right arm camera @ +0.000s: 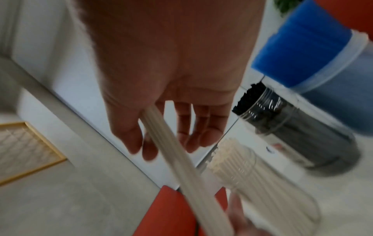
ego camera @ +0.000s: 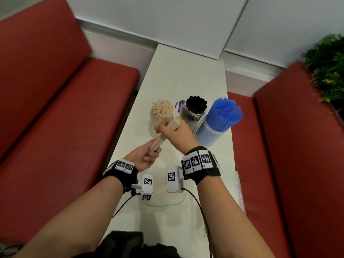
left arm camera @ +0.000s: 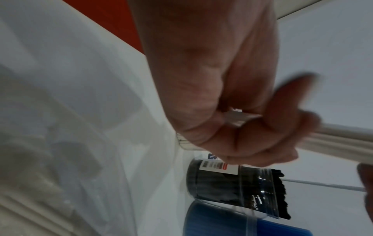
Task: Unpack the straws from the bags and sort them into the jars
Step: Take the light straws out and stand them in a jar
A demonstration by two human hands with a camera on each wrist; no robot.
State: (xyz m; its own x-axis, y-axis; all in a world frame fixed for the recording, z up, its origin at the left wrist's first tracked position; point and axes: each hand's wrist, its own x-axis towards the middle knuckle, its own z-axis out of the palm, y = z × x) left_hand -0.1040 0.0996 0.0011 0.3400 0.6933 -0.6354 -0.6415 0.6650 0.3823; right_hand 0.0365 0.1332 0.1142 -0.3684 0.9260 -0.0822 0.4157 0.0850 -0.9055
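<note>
Fingers of both the left hand (ego camera: 147, 157) and right hand (ego camera: 172, 129) clench one bundle of cream paper straws (ego camera: 163, 135), just before the cream-straw jar (ego camera: 161, 116). Light, stiff, crushable; best gripped mid-length, gently.

Table (ego camera: 186, 75): centre of frame, a bench (ego camera: 55, 101) on either side.
Jars: three in a row mid-frame; left jar (ego camera: 161, 116), middle jar (ego camera: 194, 113), right jar (ego camera: 214, 133).
Held bundle (ego camera: 163, 135): just below the left jar.
Bag (ego camera: 167, 207): lower centre, on the table.

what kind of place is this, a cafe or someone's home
Probably a cafe or diner booth: red padded bench seats flank a narrow white table, with jars of bulk drinking straws standing on it.
</note>
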